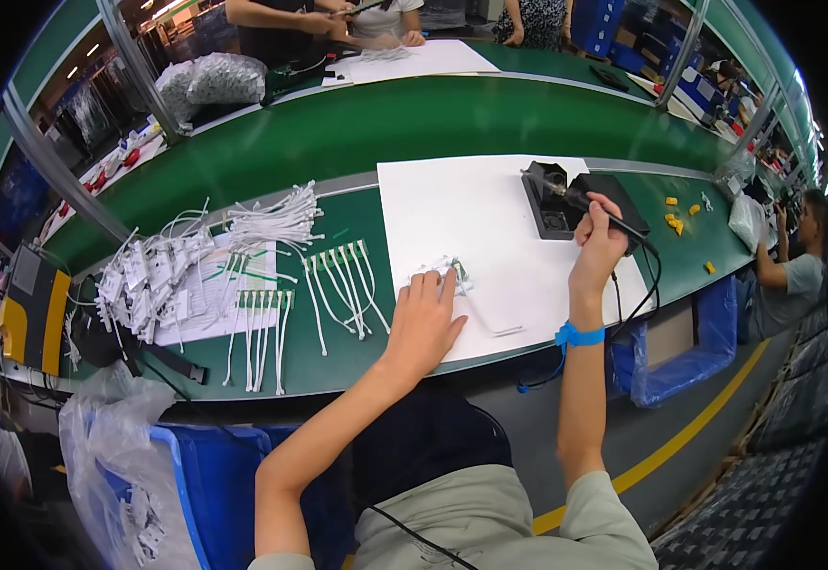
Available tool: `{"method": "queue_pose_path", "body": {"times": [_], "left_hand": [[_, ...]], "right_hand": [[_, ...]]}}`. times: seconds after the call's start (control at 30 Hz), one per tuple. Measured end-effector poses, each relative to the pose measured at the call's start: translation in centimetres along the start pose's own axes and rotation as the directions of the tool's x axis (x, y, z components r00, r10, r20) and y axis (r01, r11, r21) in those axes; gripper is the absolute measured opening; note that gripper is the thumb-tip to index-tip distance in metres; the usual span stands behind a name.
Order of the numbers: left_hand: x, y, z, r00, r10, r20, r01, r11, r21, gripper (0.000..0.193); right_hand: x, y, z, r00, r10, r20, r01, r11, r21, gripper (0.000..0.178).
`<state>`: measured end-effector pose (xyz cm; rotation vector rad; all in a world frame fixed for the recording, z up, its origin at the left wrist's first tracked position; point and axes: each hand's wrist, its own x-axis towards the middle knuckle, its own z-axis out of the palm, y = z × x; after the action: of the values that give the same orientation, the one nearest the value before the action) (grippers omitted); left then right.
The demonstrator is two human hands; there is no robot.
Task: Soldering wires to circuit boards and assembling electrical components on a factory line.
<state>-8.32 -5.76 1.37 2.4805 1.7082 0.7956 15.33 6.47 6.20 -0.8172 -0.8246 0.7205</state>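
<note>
1 yellow-black unit [27,313] at worktop's [355,359] left end. Then heap [143,275] of white cabled parts. 2 rows of green boards [336,255], leads toward near edge, likely so each lifts off untangled. Left hand [421,328]: fingers slightly spread, thumb out, fingertips over white piece [461,275] by the sheet's [490,214] left edge; looks like pinning it against sliding. Contact partly hidden. Right hand [601,245]: fingers pinching black iron [577,199] pen-style, probably for tip control. Tip's over stand [553,220], sheet's far right corner; can't tell if touching. Black box [615,198] just beside, then yellow bits [673,224] toward right end.
</note>
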Motion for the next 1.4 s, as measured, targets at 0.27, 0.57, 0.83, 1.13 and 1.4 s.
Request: {"method": "queue_pose_path", "body": {"times": [0.27,0.57,0.83,1.13,1.4], "left_hand": [[1.0,-0.7,0.9,0.998,0.043,-0.039,-0.043,0.999,0.019,0.056],[1.0,-2.1,-0.4,0.997,0.06,0.04,-0.059,0.998,-0.028,0.047],[-0.1,-3.6,-1.5,0.999,0.036,0.031,-0.033,0.995,-0.097,0.043],[-0.3,-3.8,-0.4,0.994,0.037,-0.103,-0.052,0.988,-0.146,0.037],[-0.5,-3.5,0.0,0.986,0.033,-0.166,-0.056,0.989,-0.136,0.035]], "right_hand": [[-1.0,1.1,0.9,0.995,-0.051,0.091,0.053,0.998,-0.015,0.014],[-1.1,1.4,1.8,0.981,0.069,0.181,-0.067,0.998,-0.016,0.017],[-0.8,2.7,1.7,0.966,0.085,0.242,-0.078,0.996,-0.037,0.013],[-1.7,3.5,2.0,0.953,0.096,0.287,-0.077,0.994,-0.077,0.017],[-2.3,3.6,1.5,0.969,0.058,0.24,-0.033,0.994,-0.105,0.015]]}}
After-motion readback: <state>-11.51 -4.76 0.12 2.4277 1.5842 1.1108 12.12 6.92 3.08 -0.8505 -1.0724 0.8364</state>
